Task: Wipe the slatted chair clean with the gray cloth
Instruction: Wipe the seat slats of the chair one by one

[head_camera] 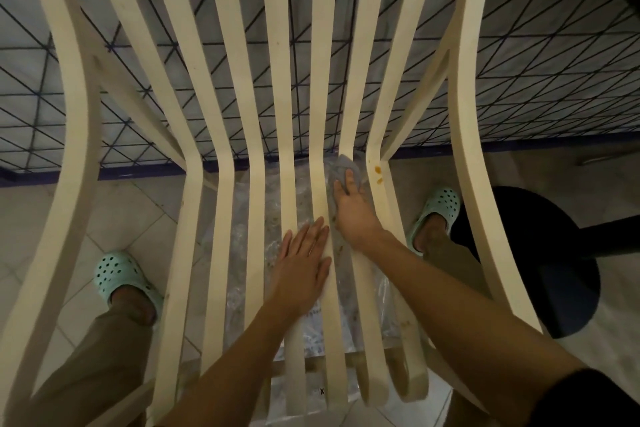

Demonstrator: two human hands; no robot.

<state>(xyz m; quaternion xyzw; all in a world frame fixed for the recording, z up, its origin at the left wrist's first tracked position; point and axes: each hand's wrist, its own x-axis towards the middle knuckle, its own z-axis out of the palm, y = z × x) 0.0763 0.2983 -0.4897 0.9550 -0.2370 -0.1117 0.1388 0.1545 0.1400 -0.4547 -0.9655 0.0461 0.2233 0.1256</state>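
The right hand [351, 215] presses the cloth [341, 165] on a chair [323, 80] slat, grip flat; the left hand [304, 263] rests beside it, grip flat too, fingers [311, 236] straight.

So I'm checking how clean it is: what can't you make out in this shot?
Head view only.
- Cloth: mostly under the right hand, so its dirt is unseen.
- Slats beneath that hand and the left hand: covered.
- Chair: backrest top cut off by the upper edge.
- Specks near the slat ends: blurred, too small to judge.
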